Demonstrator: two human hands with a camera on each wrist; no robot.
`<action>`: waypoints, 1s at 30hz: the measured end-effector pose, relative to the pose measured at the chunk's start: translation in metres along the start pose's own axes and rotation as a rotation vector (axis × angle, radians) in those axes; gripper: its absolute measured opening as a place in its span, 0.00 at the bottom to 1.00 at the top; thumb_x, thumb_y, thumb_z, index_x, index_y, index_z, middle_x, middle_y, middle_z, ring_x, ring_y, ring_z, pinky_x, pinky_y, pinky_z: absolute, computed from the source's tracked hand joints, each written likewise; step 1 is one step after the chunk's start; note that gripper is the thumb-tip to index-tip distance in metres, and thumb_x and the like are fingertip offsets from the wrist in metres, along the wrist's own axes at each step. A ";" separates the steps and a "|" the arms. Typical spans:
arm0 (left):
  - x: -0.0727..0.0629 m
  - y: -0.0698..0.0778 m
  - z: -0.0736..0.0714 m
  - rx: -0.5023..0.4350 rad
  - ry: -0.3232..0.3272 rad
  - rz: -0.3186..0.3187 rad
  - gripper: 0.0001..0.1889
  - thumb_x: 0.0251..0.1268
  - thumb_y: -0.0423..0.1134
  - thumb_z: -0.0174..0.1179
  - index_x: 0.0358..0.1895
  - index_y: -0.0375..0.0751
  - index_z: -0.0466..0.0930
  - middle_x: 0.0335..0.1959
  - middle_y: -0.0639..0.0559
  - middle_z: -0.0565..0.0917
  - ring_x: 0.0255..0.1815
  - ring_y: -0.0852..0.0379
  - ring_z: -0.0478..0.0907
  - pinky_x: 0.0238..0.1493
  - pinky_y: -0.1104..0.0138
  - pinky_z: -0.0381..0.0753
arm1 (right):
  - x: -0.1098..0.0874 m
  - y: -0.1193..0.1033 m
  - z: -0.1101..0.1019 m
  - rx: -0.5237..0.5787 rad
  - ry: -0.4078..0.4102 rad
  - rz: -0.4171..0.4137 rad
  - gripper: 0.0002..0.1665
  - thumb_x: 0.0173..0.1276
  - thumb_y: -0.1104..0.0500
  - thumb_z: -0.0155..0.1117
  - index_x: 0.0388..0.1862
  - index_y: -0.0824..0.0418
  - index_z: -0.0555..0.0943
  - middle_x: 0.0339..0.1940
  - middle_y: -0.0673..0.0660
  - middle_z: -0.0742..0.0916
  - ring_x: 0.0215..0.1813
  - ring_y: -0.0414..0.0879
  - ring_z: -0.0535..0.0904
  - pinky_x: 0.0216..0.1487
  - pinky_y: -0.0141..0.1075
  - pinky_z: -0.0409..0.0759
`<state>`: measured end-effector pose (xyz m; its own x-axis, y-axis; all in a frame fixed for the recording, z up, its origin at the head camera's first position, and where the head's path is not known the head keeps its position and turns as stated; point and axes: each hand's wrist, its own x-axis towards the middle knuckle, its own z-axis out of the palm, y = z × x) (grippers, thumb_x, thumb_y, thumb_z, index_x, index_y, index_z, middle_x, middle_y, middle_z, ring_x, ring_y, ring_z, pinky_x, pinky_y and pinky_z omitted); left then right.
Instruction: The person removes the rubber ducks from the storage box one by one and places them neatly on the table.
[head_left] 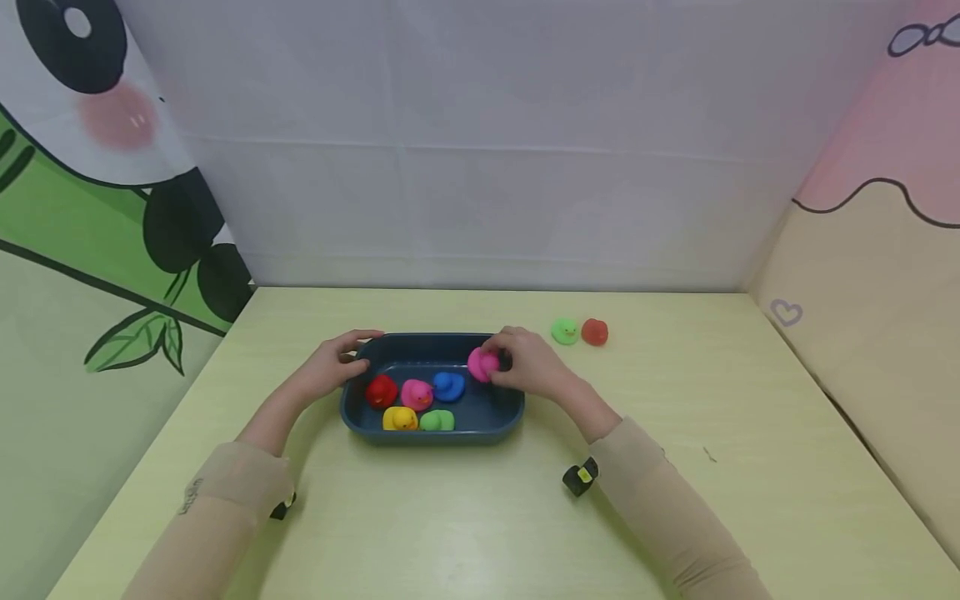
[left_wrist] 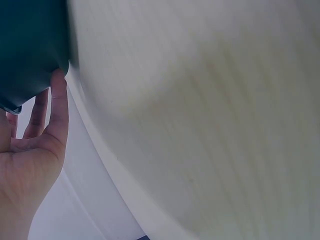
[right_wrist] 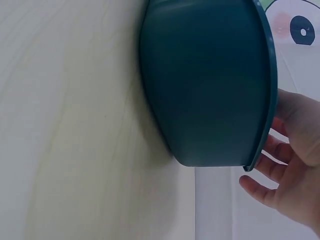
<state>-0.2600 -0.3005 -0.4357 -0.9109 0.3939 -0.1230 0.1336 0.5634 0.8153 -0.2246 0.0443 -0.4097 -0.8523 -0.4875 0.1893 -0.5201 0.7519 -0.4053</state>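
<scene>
A dark blue plastic tub (head_left: pixel 442 437) stands on the table. My left hand (head_left: pixel 330 367) grips its left rim, thumb at the inside; in the left wrist view, fingers (left_wrist: pixel 59 107) touch its outer wall. At the right end, my right hand (head_left: pixel 528 362) pinches a pink rubber duck (head_left: pixel 480 364) inside the rim. That duck is hidden behind the tub wall (right_wrist: pixel 210 90) in the right wrist view. Lying in the tub are a red duck (head_left: pixel 381 391), another pink duck (head_left: pixel 417 394), a blue duck (head_left: pixel 448 387), a yellow duck (head_left: pixel 400 418) and a green duck (head_left: pixel 437 420).
Behind and right of the tub, a light green duck (head_left: pixel 565 331) and a red duck (head_left: pixel 595 332) sit side by side on the pale wooden table (head_left: pixel 465 525). A white sheet (head_left: pixel 480 208) rises at the table's back edge. Printed panels flank both sides.
</scene>
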 end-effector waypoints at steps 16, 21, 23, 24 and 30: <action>-0.003 0.004 -0.001 -0.006 -0.009 -0.005 0.26 0.69 0.34 0.51 0.69 0.50 0.62 0.68 0.35 0.62 0.58 0.34 0.70 0.42 0.60 0.81 | -0.011 -0.008 -0.025 0.123 0.019 0.017 0.17 0.57 0.60 0.69 0.47 0.58 0.83 0.42 0.52 0.81 0.45 0.48 0.77 0.45 0.36 0.81; -0.003 0.005 -0.002 -0.005 -0.012 -0.009 0.26 0.69 0.34 0.51 0.69 0.51 0.62 0.69 0.35 0.62 0.60 0.33 0.70 0.47 0.56 0.81 | -0.016 -0.008 -0.038 0.124 0.026 0.004 0.17 0.57 0.61 0.68 0.47 0.58 0.83 0.42 0.52 0.81 0.45 0.48 0.77 0.44 0.34 0.80; -0.001 0.000 -0.002 -0.001 -0.008 -0.009 0.26 0.69 0.35 0.51 0.69 0.53 0.62 0.68 0.35 0.63 0.59 0.34 0.70 0.47 0.56 0.81 | -0.017 -0.007 -0.044 0.117 0.032 -0.003 0.17 0.57 0.60 0.68 0.47 0.58 0.83 0.41 0.52 0.81 0.45 0.47 0.77 0.45 0.34 0.79; -0.001 0.000 -0.002 -0.001 -0.008 -0.010 0.26 0.69 0.35 0.51 0.69 0.53 0.62 0.68 0.35 0.63 0.59 0.34 0.70 0.46 0.57 0.81 | -0.018 -0.007 -0.047 0.115 0.038 -0.006 0.16 0.57 0.60 0.67 0.47 0.58 0.83 0.41 0.52 0.81 0.44 0.46 0.77 0.45 0.35 0.79; 0.000 0.000 -0.001 0.004 -0.007 -0.011 0.26 0.69 0.34 0.50 0.69 0.53 0.63 0.68 0.34 0.63 0.59 0.34 0.70 0.46 0.57 0.81 | -0.024 -0.008 -0.068 0.114 0.054 -0.018 0.17 0.57 0.60 0.68 0.47 0.58 0.83 0.41 0.51 0.81 0.44 0.43 0.77 0.45 0.35 0.79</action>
<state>-0.2609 -0.3014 -0.4350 -0.9094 0.3931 -0.1356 0.1257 0.5708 0.8114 -0.2036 0.0806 -0.3502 -0.8465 -0.4731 0.2443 -0.5280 0.6865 -0.4999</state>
